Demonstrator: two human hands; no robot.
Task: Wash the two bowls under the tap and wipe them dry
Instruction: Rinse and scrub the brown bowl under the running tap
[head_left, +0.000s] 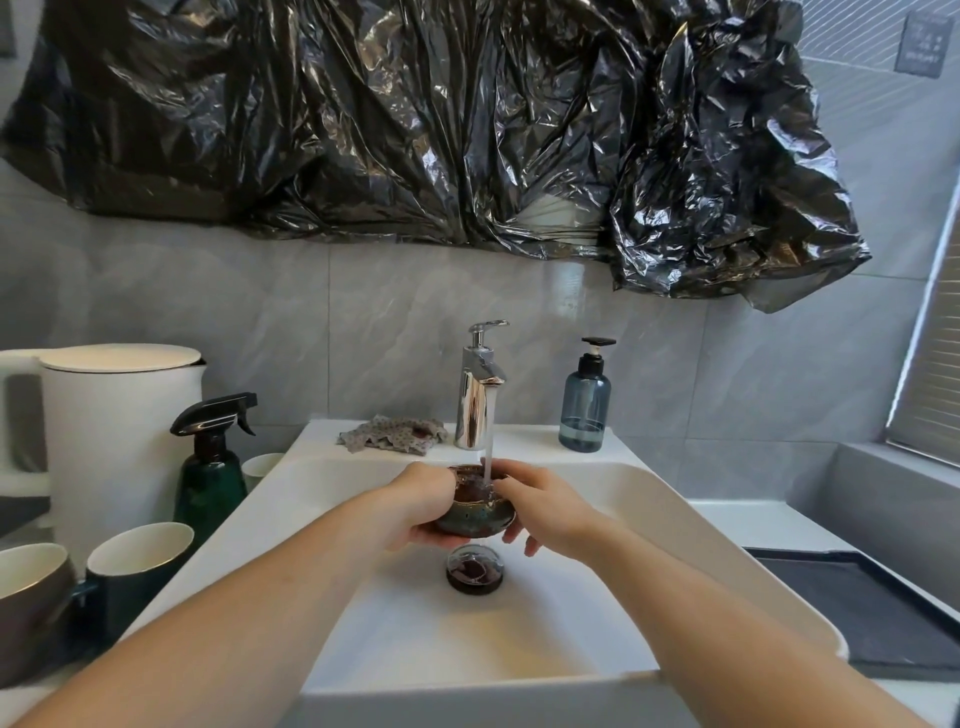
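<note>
Both forearms reach in from the near edge of the white basin (675, 525) and meet over its middle. The left hand (415, 512) cups a small dark glazed bowl (475, 512) from the side and underneath, its fingers curled round the wall; the right hand (540, 512) lies against the opposite side, thumb on or over the rim, its lower fingers hanging loose below the bowl, so how firmly this grip closes cannot be told. Water from the chrome tap (478, 387) falls straight into the bowl. Directly beneath the grip, on the basin floor, sits a second small dark bowl (475, 569), apart from the one held above it. Open white basin lies on either side of the hands and toward the near wall. Beyond the grip, on the back ledge, a crumpled patterned cloth (395, 434) lies just left of the tap and a blue pump bottle (585, 402) stands to its right. Left of the grip, past the basin's rim, the worktop is crowded: a green spray bottle (213, 467), a white kettle (114, 436) and several cups (137, 564) close together. To the right a dark mat (857, 608) lies beside the basin's edge. Black plastic sheeting (415, 119) hangs on the wall above.
</note>
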